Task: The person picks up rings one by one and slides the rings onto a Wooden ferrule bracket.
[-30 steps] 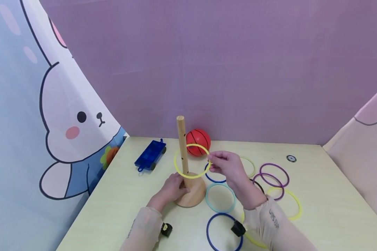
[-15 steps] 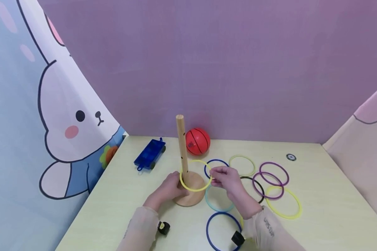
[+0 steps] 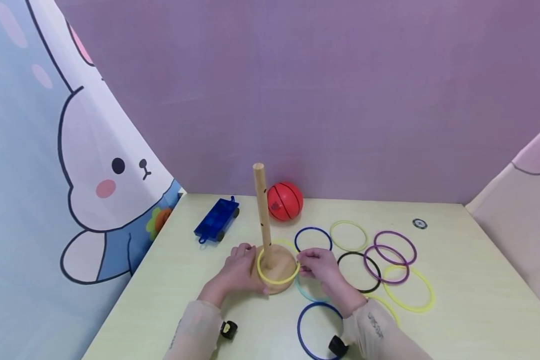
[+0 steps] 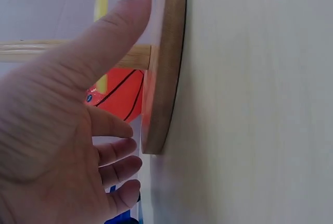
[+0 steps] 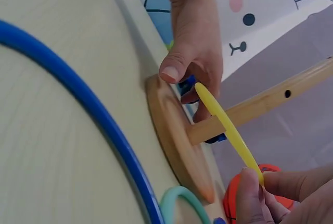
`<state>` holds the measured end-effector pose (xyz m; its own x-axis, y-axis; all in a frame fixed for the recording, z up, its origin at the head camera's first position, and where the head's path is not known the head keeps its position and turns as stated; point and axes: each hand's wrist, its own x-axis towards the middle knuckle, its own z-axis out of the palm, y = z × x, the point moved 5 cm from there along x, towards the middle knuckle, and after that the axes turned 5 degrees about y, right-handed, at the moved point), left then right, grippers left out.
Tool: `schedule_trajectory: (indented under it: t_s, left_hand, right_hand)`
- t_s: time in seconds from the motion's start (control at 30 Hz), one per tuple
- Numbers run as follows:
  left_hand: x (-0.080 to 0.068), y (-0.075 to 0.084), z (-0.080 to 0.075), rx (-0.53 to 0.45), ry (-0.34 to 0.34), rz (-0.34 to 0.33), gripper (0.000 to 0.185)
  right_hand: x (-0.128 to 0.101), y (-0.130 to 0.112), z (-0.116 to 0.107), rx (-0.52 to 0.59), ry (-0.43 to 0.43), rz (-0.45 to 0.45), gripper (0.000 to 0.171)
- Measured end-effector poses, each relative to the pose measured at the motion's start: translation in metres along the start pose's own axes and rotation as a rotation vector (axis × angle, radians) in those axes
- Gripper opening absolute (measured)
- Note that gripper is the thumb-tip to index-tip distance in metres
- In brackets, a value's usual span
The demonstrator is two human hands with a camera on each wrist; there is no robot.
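A wooden post [image 3: 262, 210] rises from a round wooden base [image 3: 284, 261]. My right hand [image 3: 320, 267] pinches a yellow ring [image 3: 276, 283] between thumb and fingers at its right side. That ring encircles the post low down, tilted and just above the base, as the right wrist view shows. Beside the base's left edge is my left hand [image 3: 238, 272], its thumb lying along the near side. In the left wrist view its fingers [image 4: 117, 151] are loosely bent and spread, near the base's rim [image 4: 169, 67] without wrapping it; whether the thumb touches is unclear.
Several rings lie to the right, among them blue [image 3: 313, 228], black [image 3: 360, 291], purple [image 3: 395, 232] and yellow [image 3: 409, 307]. A light-blue ring [image 3: 312, 299] is partly under the right hand. Behind stand a red ball [image 3: 285, 201] and a blue wheeled cart [image 3: 217, 220]. A small disc [image 3: 419, 223] lies far right.
My right hand has lowered the yellow ring along the post, from mid-height to just above the base. My left hand has loosened at the base and shifted slightly left.
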<state>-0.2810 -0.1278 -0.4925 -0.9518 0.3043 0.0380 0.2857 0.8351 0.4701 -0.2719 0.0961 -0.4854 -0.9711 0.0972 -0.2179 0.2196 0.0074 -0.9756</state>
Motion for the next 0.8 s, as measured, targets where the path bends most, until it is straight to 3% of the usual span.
schedule_trajectory:
  t_s: [0.43,0.8]
  left_hand:
    - [-0.003,-0.004,0.005,-0.004,-0.014,-0.024,0.123]
    - [-0.003,-0.003,0.004,-0.019,-0.029,-0.053,0.12]
  right_hand:
    - [0.006,0.012,0.02,-0.026,-0.037,-0.036,0.02]
    - [0.006,0.008,0.016,-0.198,-0.042,-0.11,0.016]
